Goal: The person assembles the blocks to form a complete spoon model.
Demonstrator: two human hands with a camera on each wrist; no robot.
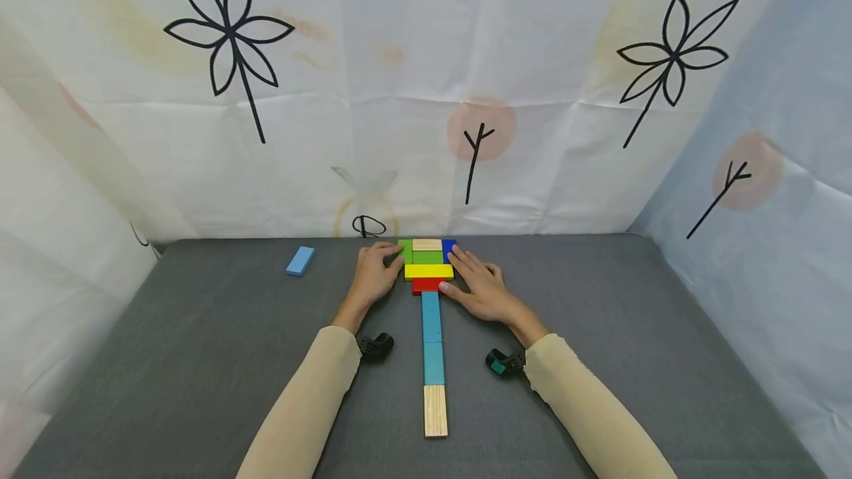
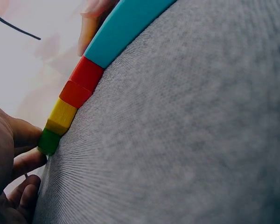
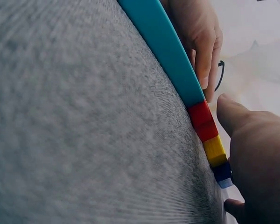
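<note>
In the head view, my left hand [image 1: 375, 272] is at the left end of the block arrangement, thumb and index finger bent against an upright green block [image 1: 404, 250]. The left wrist view shows them at that green block's [image 2: 49, 141] end. My right hand [image 1: 484, 291] lies to the right, its fingers extended; fingertips touch the dark blue block [image 1: 449, 246] and the thumb touches the red block [image 1: 426, 285]. Between the hands are a plain wooden block [image 1: 427, 245], a second green block [image 1: 427, 257] and a yellow block [image 1: 429, 271].
Two light-blue blocks [image 1: 432, 316] in line and a plain wooden block [image 1: 435, 411] run from the red block toward me. A loose blue block [image 1: 301, 261] lies left on the grey tabletop [image 1: 220, 361]. Behind hangs a printed white cloth [image 1: 413, 43].
</note>
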